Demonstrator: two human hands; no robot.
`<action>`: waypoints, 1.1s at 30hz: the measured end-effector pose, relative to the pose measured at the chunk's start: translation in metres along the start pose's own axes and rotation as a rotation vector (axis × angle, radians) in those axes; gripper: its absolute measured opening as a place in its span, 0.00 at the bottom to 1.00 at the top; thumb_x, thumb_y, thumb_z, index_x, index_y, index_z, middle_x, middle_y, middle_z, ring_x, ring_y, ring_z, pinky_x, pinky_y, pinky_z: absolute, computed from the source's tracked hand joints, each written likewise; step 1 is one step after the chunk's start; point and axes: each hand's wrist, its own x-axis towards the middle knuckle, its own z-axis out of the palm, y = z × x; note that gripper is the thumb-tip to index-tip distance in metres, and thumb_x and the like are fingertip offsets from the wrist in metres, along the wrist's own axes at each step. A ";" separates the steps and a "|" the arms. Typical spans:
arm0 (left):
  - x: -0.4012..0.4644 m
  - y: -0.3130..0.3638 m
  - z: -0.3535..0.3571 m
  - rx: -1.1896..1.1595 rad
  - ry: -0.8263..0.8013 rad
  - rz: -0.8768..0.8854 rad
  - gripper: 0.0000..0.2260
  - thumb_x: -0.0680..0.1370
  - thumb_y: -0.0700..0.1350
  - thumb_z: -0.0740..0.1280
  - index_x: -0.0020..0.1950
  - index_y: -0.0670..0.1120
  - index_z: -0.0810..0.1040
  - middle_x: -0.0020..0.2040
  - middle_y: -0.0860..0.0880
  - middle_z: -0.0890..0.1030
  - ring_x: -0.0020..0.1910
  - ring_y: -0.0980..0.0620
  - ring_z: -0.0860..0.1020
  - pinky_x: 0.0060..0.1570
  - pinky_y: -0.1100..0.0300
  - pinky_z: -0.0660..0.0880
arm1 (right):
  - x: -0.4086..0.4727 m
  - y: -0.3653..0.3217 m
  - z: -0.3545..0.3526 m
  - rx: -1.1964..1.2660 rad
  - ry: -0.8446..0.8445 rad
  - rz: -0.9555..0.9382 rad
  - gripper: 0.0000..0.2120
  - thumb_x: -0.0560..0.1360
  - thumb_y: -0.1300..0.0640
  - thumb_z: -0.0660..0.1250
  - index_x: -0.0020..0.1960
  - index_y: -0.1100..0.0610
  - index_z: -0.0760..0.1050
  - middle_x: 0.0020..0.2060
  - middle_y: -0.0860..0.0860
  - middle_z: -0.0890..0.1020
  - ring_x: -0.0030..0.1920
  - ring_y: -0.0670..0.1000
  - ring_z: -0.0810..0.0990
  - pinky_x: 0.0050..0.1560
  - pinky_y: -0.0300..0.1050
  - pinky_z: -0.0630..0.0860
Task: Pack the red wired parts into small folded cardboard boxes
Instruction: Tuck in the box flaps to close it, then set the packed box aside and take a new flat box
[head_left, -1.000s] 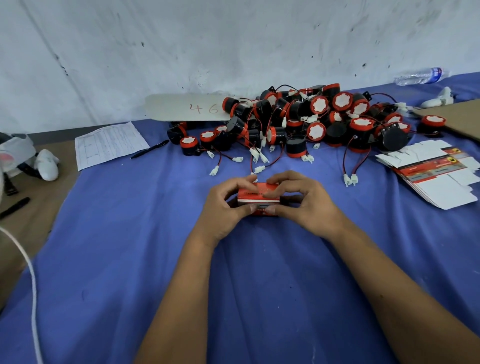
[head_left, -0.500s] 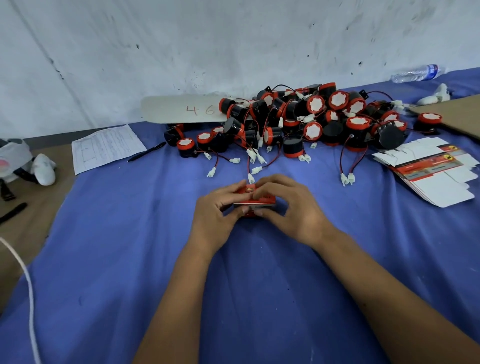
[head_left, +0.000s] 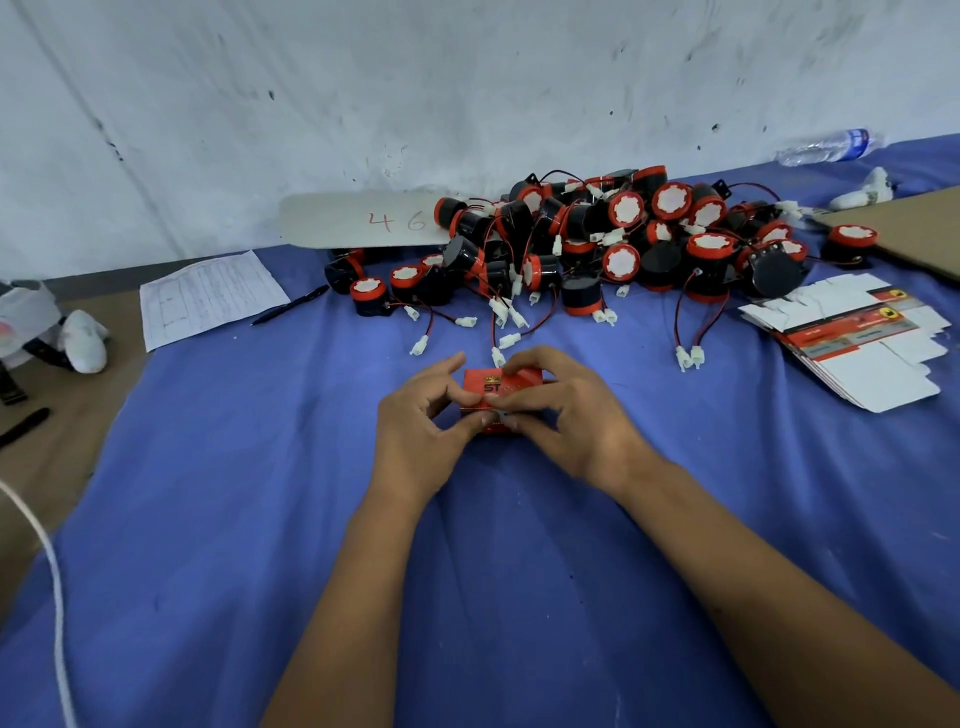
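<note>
A small red cardboard box (head_left: 501, 397) is gripped from both sides, the left hand (head_left: 423, 434) and the right hand (head_left: 574, 421) curled round it with fingertips pinching its near edge, on the blue-covered bench (head_left: 208, 519). Just beyond the box a heap of red wired parts (head_left: 597, 244) is piled. Right of the box, well apart, a stack of flat unfolded boxes (head_left: 852, 343) is laid.

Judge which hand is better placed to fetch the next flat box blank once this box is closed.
Right, probably. The blanks lie on the cloth to the person's right, nearer the right hand than the left hand. Both hands now grip the red box.
</note>
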 end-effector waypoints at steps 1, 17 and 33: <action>0.001 0.000 0.000 -0.025 -0.028 -0.023 0.13 0.72 0.36 0.80 0.43 0.53 0.82 0.67 0.53 0.80 0.69 0.60 0.77 0.64 0.63 0.76 | 0.000 0.001 0.001 0.011 -0.003 0.018 0.10 0.75 0.60 0.75 0.55 0.53 0.87 0.63 0.53 0.78 0.62 0.55 0.78 0.59 0.53 0.78; 0.034 0.133 0.111 -0.507 -0.346 0.096 0.11 0.67 0.50 0.81 0.45 0.48 0.85 0.63 0.47 0.85 0.65 0.46 0.82 0.63 0.48 0.80 | -0.067 -0.047 -0.198 -0.375 0.205 0.131 0.04 0.74 0.60 0.75 0.48 0.57 0.87 0.41 0.55 0.83 0.41 0.59 0.79 0.40 0.54 0.72; -0.095 0.461 0.357 -0.709 -0.913 0.516 0.07 0.76 0.51 0.74 0.51 0.52 0.87 0.53 0.55 0.86 0.57 0.57 0.83 0.62 0.53 0.78 | -0.334 -0.157 -0.479 -0.896 0.677 1.406 0.09 0.79 0.56 0.67 0.55 0.52 0.85 0.51 0.53 0.85 0.48 0.51 0.78 0.49 0.42 0.70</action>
